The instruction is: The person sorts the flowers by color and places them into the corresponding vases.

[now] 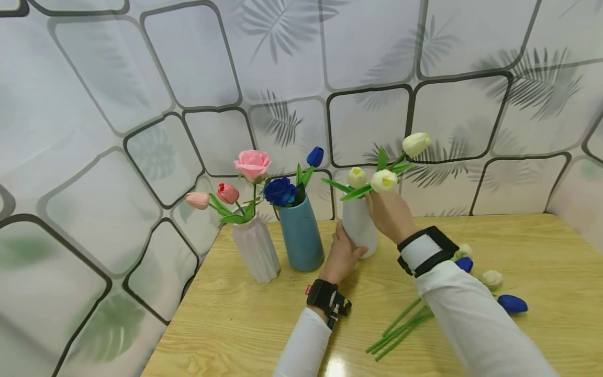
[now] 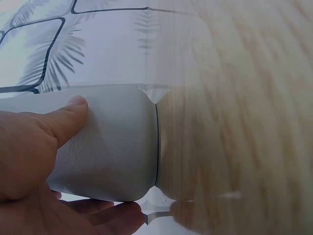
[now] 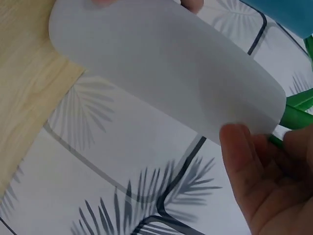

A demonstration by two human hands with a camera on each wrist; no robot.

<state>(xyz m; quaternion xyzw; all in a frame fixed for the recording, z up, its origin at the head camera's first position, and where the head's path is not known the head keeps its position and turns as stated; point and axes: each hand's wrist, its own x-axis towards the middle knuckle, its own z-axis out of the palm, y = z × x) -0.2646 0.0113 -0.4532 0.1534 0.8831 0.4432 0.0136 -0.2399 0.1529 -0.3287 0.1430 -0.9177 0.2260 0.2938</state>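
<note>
A white vase [image 1: 360, 230] stands on the table with several white tulips [image 1: 383, 180] and green leaves at its mouth. My left hand [image 1: 340, 256] grips it low down; in the left wrist view the thumb [image 2: 73, 115] lies along one side of the vase [image 2: 112, 142] and the fingers curl round the other. At the rim, my right hand [image 1: 391, 214] pinches a tulip's green stem just below the blossoms. In the right wrist view its fingers [image 3: 239, 152] touch the vase [image 3: 161, 68] near the mouth, the stem partly hidden between them.
Left of the white vase stand a blue vase [image 1: 301, 235] with blue flowers and a ribbed pale vase [image 1: 256, 248] with pink ones. Loose flowers lie at the right, blue tulip [image 1: 512, 304] and white blossom [image 1: 492, 279] among them, partly under my right sleeve. A patterned curtain [image 1: 292, 73] hangs behind.
</note>
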